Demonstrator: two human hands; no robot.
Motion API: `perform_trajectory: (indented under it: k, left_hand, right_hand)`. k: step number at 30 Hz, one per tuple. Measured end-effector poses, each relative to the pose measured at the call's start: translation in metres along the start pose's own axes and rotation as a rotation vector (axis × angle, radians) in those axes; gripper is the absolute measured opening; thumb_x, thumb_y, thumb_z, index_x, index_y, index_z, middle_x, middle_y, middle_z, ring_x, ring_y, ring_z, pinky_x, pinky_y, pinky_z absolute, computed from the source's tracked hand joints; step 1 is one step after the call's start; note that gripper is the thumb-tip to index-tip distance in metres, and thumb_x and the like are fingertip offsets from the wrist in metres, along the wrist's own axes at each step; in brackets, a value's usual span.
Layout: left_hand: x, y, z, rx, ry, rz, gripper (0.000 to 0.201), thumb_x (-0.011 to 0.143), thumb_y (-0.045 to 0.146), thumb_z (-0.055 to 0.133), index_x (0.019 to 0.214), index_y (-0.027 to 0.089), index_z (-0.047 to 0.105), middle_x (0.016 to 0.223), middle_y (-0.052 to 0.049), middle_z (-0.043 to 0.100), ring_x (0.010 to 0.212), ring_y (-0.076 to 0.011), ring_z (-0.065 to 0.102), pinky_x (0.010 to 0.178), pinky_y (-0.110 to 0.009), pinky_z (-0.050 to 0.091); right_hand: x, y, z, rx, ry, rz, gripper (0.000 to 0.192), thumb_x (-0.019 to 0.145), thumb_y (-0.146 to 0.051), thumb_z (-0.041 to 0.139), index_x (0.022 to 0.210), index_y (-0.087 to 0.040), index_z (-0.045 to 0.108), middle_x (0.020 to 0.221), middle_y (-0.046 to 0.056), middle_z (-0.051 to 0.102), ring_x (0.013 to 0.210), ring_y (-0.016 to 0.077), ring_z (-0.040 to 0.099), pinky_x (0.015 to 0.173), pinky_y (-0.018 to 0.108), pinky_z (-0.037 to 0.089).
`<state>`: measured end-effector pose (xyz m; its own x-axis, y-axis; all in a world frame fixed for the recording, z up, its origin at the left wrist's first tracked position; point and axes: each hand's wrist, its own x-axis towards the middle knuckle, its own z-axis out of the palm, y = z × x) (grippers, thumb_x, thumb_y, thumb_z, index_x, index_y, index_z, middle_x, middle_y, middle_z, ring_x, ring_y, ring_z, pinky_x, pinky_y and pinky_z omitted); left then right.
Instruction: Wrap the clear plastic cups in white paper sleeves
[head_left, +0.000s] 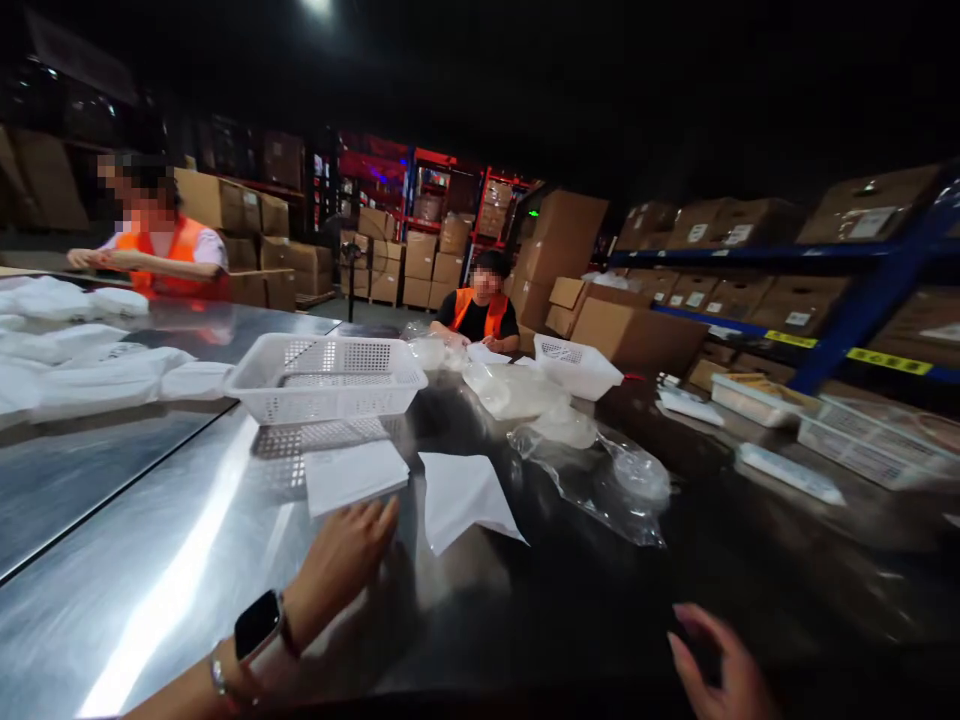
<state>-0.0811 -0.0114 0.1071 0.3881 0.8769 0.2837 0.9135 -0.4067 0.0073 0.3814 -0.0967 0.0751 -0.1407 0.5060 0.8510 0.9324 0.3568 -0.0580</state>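
Note:
My left hand (341, 560), wearing a watch (259, 625) and a bracelet, is over the metal table at the near edge of a stack of white sheets (356, 478). Its fingers are loosely bent and partly blurred, with no held thing visible. A single folded white sheet (469, 500) lies just right of the stack. My right hand (720, 665) is low at the right, thumb and fingers apart, nothing between them. Ahead of it lies a clear plastic bag (592, 490) with a round, translucent white thing (641, 472) at its right end.
A white perforated basket (330, 400) stands behind the stack, another basket (574, 365) farther right. White packets (97, 380) pile up at the left. Two people in orange vests (169, 260) sit across the table. Trays (757, 400) and shelving (847, 330) line the right.

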Motion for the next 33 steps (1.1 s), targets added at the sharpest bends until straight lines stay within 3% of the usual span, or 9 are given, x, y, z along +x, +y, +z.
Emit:
perform_trajectory:
  k: [2,5,8,11,15,20,25,28,33]
  left_hand:
    - [0.010,-0.011,0.002,0.093,0.105,0.063,0.056,0.088,-0.001,0.036,0.138,0.018,0.051,0.131,-0.016,0.062,0.115,-0.0294,0.062,0.093,-0.045,0.052]
    - [0.045,-0.017,0.001,0.047,0.166,0.266,0.064,0.084,-0.004,0.038,0.140,0.023,0.050,0.147,-0.013,0.049,0.135,-0.0302,0.047,0.110,-0.055,0.039]
    - [0.090,-0.006,-0.002,-0.155,0.091,0.375,0.056,0.088,0.000,0.038,0.137,0.022,0.054,0.148,-0.010,0.050,0.139,-0.0239,0.041,0.116,-0.048,0.033]
    - [0.128,0.016,0.003,-0.260,-0.081,0.388,0.046,0.099,0.017,0.035,0.143,0.022,0.047,0.153,-0.008,0.044,0.143,-0.0210,0.035,0.116,-0.042,0.032]
    - [0.148,0.040,0.026,-0.230,-0.254,0.399,0.046,0.102,0.035,0.034,0.147,0.030,0.039,0.155,-0.007,0.039,0.144,-0.0286,0.034,0.113,-0.055,0.032]
    - [0.140,0.049,0.049,-0.206,-0.323,0.366,0.049,0.102,0.034,0.033,0.151,0.030,0.031,0.161,-0.008,0.025,0.149,-0.0296,0.018,0.118,-0.061,0.011]
    - [0.139,0.049,0.055,-0.222,-0.387,0.282,0.051,0.101,0.032,0.032,0.152,0.035,0.026,0.161,-0.006,0.023,0.149,-0.0299,0.018,0.115,-0.063,0.014]
    - [0.134,0.049,0.054,-0.249,-0.385,0.232,0.053,0.099,0.023,0.030,0.152,0.033,0.028,0.161,-0.007,0.025,0.149,-0.0291,0.020,0.116,-0.062,0.014]
    - [0.119,0.056,0.046,-0.341,-0.309,0.274,0.054,0.097,0.022,0.035,0.151,0.027,0.033,0.162,-0.009,0.023,0.150,-0.0307,0.015,0.117,-0.063,0.004]
  right_hand:
    - [0.040,-0.007,0.034,0.054,-0.095,-0.235,0.033,0.097,-0.039,0.051,0.127,-0.026,0.055,0.103,0.007,0.072,0.093,0.0226,0.069,0.078,0.036,0.059]
    - [0.091,-0.042,0.083,0.097,-0.251,-0.459,0.052,0.095,-0.058,0.047,0.128,-0.018,0.055,0.117,0.013,0.069,0.110,0.0292,0.064,0.087,0.044,0.055]
    - [0.111,-0.090,0.120,0.195,-0.241,-0.445,0.047,0.091,-0.055,0.058,0.118,-0.016,0.061,0.104,0.012,0.071,0.099,0.0270,0.066,0.084,0.043,0.053]
    - [0.106,-0.124,0.137,0.204,-0.176,-0.379,0.013,0.089,-0.021,0.066,0.101,-0.019,0.066,0.087,0.005,0.070,0.083,0.0200,0.064,0.075,0.035,0.049]
    - [0.088,-0.138,0.135,0.067,-0.087,-0.494,0.022,0.091,-0.005,0.054,0.076,-0.018,0.064,0.063,0.000,0.058,0.062,0.0159,0.054,0.059,0.032,0.037]
    - [0.071,-0.138,0.122,-0.059,-0.101,-0.685,0.020,0.092,-0.003,0.049,0.084,-0.012,0.065,0.063,0.001,0.056,0.059,0.0158,0.051,0.056,0.032,0.034]
    - [0.063,-0.143,0.114,0.007,-0.112,-0.744,0.024,0.092,-0.002,0.047,0.082,-0.010,0.067,0.065,0.004,0.061,0.060,0.0156,0.055,0.058,0.031,0.041]
    - [0.056,-0.145,0.104,0.075,-0.121,-0.778,0.028,0.092,-0.001,0.043,0.087,-0.009,0.069,0.072,0.008,0.068,0.067,0.0171,0.060,0.063,0.032,0.047]
    - [0.050,-0.132,0.069,0.063,-0.035,-0.783,0.033,0.091,-0.006,0.042,0.107,-0.012,0.070,0.103,0.013,0.075,0.092,0.0232,0.068,0.073,0.036,0.055]
